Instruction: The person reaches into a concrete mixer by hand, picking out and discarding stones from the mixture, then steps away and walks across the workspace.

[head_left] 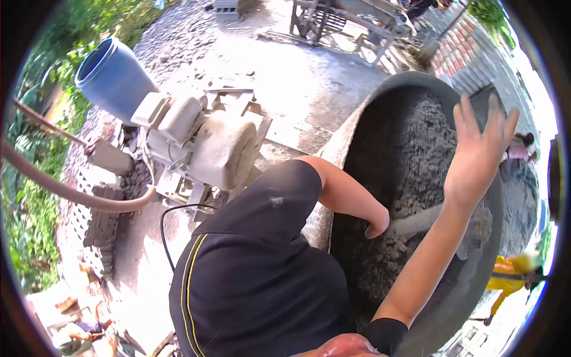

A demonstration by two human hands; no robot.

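A large round metal mixing drum lies in front of my body, with grey crumbly cement mix inside. My left hand reaches over the near rim into the drum, just above the mix. Its fingers are foreshortened and mostly hidden, so whether they hold anything does not show. Beside it, a thick cement-coated bar crosses the drum towards the far wall. My right hand is raised over the drum's far side, fingers spread and holding nothing.
A dusty motor unit stands left of the drum, with a blue barrel behind it. A ribbed hose and a black cable run nearby. Stacked blocks and a person in yellow are at the right.
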